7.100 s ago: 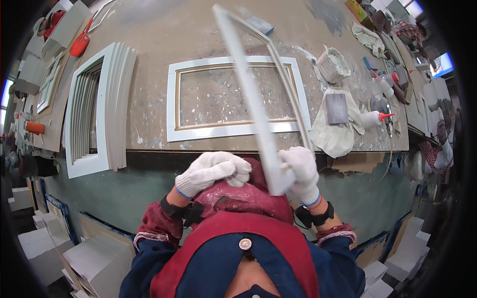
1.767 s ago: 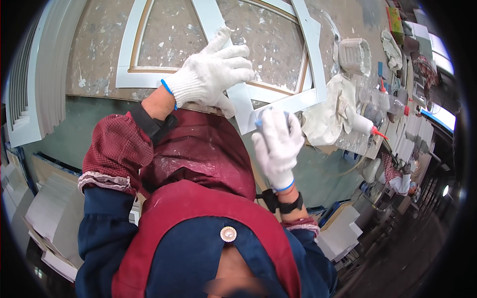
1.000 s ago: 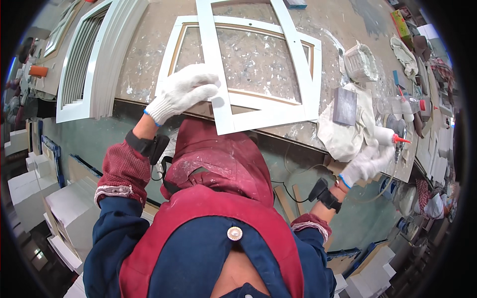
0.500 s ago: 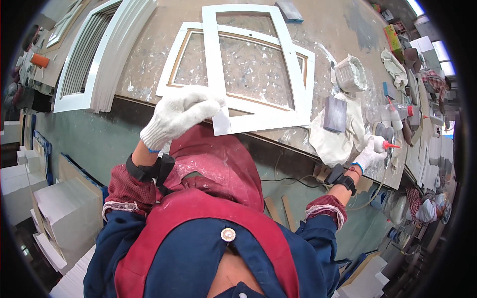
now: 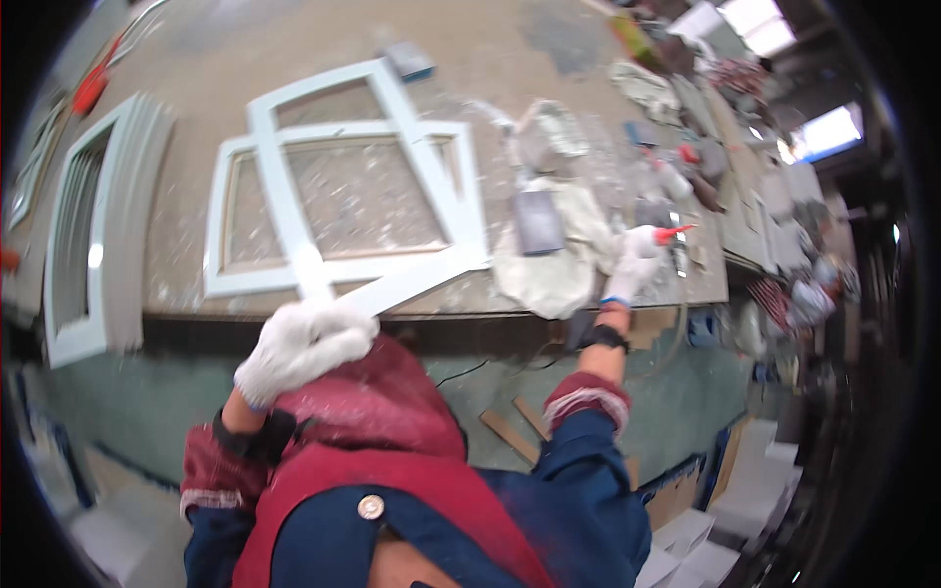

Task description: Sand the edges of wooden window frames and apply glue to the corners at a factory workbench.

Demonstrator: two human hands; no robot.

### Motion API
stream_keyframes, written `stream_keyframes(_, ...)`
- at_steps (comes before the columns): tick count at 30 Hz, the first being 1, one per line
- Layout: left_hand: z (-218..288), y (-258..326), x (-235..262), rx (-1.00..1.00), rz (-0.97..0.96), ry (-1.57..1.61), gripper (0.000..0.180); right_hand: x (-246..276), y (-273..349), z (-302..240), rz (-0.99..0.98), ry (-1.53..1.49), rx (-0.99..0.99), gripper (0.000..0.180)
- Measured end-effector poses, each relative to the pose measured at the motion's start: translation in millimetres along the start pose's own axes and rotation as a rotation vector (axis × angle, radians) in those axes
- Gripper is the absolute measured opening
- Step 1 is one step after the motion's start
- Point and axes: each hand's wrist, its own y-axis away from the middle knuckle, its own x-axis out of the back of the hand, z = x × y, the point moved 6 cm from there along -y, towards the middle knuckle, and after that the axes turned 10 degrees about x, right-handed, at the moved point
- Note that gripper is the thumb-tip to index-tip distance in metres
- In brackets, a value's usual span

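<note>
My left hand [image 5: 304, 351], in a white knit glove, has its fingers curled over the near-left corner of a white window-like frame [image 5: 284, 201]. The glove hides that corner. This frame lies slanted across a second white frame [image 5: 218, 220] with a tan inner edge, flat on the worktable. Off to the right, my gloved right hand [image 5: 632, 263] is closed around a squeeze bottle; its red nozzle [image 5: 674, 234] points right, and the hand covers most of its body. Left of that hand, a grey-purple sanding block [image 5: 538, 222] rests on a cream cloth [image 5: 585, 223].
Several white frames [image 5: 98, 235] stand stacked at the table's left. A white basket-like container [image 5: 552, 135] sits behind the cloth, and another block [image 5: 408, 61] lies beyond the frames. Bottles and rags [image 5: 647, 90] crowd the right side. Wood strips [image 5: 510, 436] are on the green floor.
My view has turned and shifted, so the table, frames and cloth appear farther left and rotated. My left hand stays by the frame's corner; my right still holds the squeeze bottle.
</note>
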Motion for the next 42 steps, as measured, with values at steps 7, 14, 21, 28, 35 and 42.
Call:
stream_keyframes(7,12.8,-27.2,-34.3,-0.016,-0.247,0.139,0.029,-127.9,181.9,-121.2,-0.412,1.097,-0.063,0.082)
stream_keyframes(14,44.7,-66.9,-76.2,-0.146,-0.349,0.111,0.042,-154.3,271.4,-154.5,-0.605,0.818,-0.279,0.079)
stream_keyframes(21,48.3,-130.5,-115.5,-0.189,-0.199,-0.101,0.032,-99.9,282.6,-156.9,-0.501,0.839,-0.448,0.079)
stream_keyframes(28,70.2,-192.1,-204.2,-0.547,-0.052,-0.827,0.046,-56.3,308.6,-175.4,-0.359,0.621,-0.557,0.076)
stream_keyframes(35,57.6,-214.7,-266.2,-0.577,-0.035,-1.038,0.093,-28.8,321.9,-186.6,-0.268,0.509,-0.516,0.083)
stream_keyframes(42,93.6,-253.1,-257.3,-0.219,-0.138,-0.888,0.086,-15.0,336.1,-196.1,-0.153,0.391,-0.609,0.085)
